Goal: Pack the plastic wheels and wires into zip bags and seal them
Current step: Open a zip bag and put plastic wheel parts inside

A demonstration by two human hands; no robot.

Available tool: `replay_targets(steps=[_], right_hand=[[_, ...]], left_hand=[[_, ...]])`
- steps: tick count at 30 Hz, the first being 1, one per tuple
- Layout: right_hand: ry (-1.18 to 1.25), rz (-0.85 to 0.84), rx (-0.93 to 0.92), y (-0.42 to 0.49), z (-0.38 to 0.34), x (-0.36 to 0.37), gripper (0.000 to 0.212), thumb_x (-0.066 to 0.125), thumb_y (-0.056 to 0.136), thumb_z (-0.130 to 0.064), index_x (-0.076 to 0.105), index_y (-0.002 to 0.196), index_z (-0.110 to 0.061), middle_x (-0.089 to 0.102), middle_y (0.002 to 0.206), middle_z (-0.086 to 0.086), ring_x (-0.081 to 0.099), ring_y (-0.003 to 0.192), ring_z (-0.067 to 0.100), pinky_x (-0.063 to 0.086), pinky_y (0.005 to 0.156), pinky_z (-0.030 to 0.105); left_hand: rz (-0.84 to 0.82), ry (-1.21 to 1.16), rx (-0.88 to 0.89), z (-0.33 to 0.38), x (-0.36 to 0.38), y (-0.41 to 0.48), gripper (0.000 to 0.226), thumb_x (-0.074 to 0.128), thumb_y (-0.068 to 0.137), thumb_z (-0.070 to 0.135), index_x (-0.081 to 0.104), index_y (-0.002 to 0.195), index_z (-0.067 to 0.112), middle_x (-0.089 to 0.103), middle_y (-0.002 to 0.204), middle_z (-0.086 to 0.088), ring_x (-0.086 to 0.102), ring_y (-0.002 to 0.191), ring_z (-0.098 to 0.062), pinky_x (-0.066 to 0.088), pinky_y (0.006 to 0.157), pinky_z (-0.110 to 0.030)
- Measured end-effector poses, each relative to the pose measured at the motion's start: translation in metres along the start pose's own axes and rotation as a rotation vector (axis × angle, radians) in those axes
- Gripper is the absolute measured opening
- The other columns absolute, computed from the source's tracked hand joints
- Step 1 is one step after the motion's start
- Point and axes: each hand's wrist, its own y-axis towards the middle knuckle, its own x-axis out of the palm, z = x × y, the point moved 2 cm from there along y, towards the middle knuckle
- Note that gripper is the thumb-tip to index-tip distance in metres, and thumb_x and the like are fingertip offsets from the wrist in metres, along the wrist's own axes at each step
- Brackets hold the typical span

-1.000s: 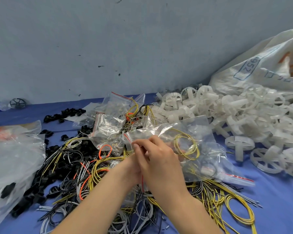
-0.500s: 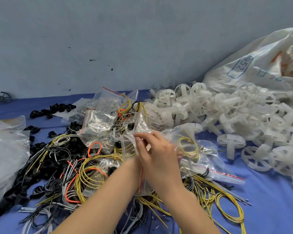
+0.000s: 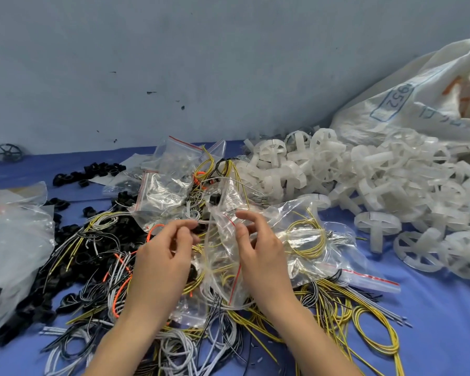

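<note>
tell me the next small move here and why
Probably pull the bag mouth open between the hands. The right hand pinches one edge. The left hand is curled at the other, though its grip is unclear. Loose wires lie all around, not yet packed.

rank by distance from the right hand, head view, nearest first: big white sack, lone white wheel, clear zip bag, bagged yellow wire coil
From the right hand:
1. clear zip bag, in its fingers, just left
2. yellow wire coil, inside another bag to its right
3. lone white wheel, farther right, standing apart
4. big white sack, far right, at the back
</note>
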Motion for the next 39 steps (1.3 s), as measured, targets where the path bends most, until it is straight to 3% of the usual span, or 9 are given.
replay_targets(steps=[1, 3, 7, 11, 15, 20, 27, 32, 39], right_hand=[[-0.012, -0.023, 0.014, -0.001, 0.003, 0.001, 0.021, 0.046, 0.104, -0.036, 0.057, 0.122, -0.031, 0.061, 0.088, -0.012, 0.055, 0.070, 0.006, 0.047, 0.065, 0.031], [-0.037, -0.063, 0.038, -0.003, 0.008, 0.004, 0.023, 0.048, 0.103, -0.037, 0.056, 0.124, -0.031, 0.061, 0.086, -0.012, 0.058, 0.070, 0.006, 0.051, 0.066, 0.032], [-0.073, -0.098, 0.035, -0.002, 0.011, 0.006, 0.024, 0.054, 0.099, -0.041, 0.057, 0.122, -0.031, 0.060, 0.078, -0.011, 0.057, 0.068, 0.004, 0.047, 0.061, 0.024], [-0.135, -0.177, 0.040, -0.003, 0.013, 0.010, 0.022, 0.055, 0.098, -0.043, 0.061, 0.115, -0.030, 0.066, 0.084, -0.012, 0.063, 0.076, 0.006, 0.055, 0.071, 0.039], [-0.142, -0.166, 0.033, -0.004, 0.015, 0.010, 0.015, 0.054, 0.099, -0.038, 0.064, 0.104, -0.028, 0.065, 0.084, -0.012, 0.059, 0.073, 0.005, 0.053, 0.068, 0.034], [-0.087, -0.128, 0.050, -0.003, 0.017, 0.009, 0.010, 0.052, 0.099, -0.034, 0.061, 0.096, -0.029, 0.064, 0.073, -0.005, 0.055, 0.057, 0.007, 0.044, 0.057, 0.030], [-0.048, -0.098, 0.068, -0.002, 0.018, 0.009, 0.009, 0.053, 0.097, -0.034, 0.059, 0.091, -0.031, 0.060, 0.070, -0.007, 0.054, 0.059, 0.004, 0.039, 0.054, 0.020], [-0.054, -0.096, 0.056, -0.003, 0.018, 0.009, 0.010, 0.054, 0.098, -0.035, 0.058, 0.089, -0.032, 0.061, 0.071, -0.007, 0.055, 0.062, 0.005, 0.041, 0.056, 0.022], [-0.063, -0.104, 0.057, -0.002, 0.015, 0.009, 0.011, 0.053, 0.098, -0.036, 0.057, 0.090, -0.031, 0.063, 0.071, -0.003, 0.057, 0.060, 0.009, 0.047, 0.060, 0.033]], left_hand=[[0.029, 0.128, 0.023, -0.007, -0.005, 0.001, 0.021, 0.042, 0.099, 0.033, 0.061, 0.102, 0.041, 0.068, 0.082, 0.016, 0.060, 0.063, -0.008, 0.045, 0.051, -0.021], [0.066, 0.345, 0.036, -0.016, -0.013, 0.002, 0.025, 0.038, 0.098, 0.032, 0.059, 0.111, 0.037, 0.062, 0.096, 0.021, 0.055, 0.086, -0.005, 0.043, 0.069, -0.022], [0.072, 0.612, 0.045, -0.028, -0.016, 0.004, 0.029, 0.042, 0.098, 0.026, 0.059, 0.122, 0.024, 0.061, 0.119, 0.006, 0.051, 0.109, -0.016, 0.038, 0.093, -0.036], [-0.038, 0.693, -0.010, -0.037, -0.013, 0.005, 0.032, 0.040, 0.098, 0.030, 0.057, 0.125, 0.026, 0.063, 0.116, 0.006, 0.052, 0.109, -0.018, 0.039, 0.095, -0.036], [-0.049, 0.779, 0.006, -0.040, -0.011, 0.003, 0.030, 0.039, 0.099, 0.032, 0.062, 0.116, 0.025, 0.064, 0.111, 0.006, 0.055, 0.102, -0.017, 0.042, 0.091, -0.035], [-0.031, 0.802, 0.036, -0.041, -0.009, 0.002, 0.030, 0.039, 0.098, 0.032, 0.064, 0.112, 0.024, 0.065, 0.109, 0.006, 0.056, 0.099, -0.017, 0.042, 0.088, -0.035], [-0.010, 0.757, 0.041, -0.040, -0.010, 0.000, 0.030, 0.041, 0.098, 0.030, 0.063, 0.117, 0.023, 0.065, 0.113, 0.007, 0.057, 0.102, -0.016, 0.043, 0.090, -0.035], [-0.051, 0.666, 0.022, -0.040, -0.014, 0.001, 0.031, 0.039, 0.099, 0.032, 0.060, 0.122, 0.025, 0.063, 0.118, 0.008, 0.053, 0.108, -0.013, 0.039, 0.095, -0.033], [-0.247, 0.563, 0.008, -0.046, -0.040, 0.003, 0.034, 0.041, 0.100, 0.041, 0.052, 0.131, 0.033, 0.053, 0.131, 0.016, 0.046, 0.121, -0.007, 0.039, 0.099, -0.030]])
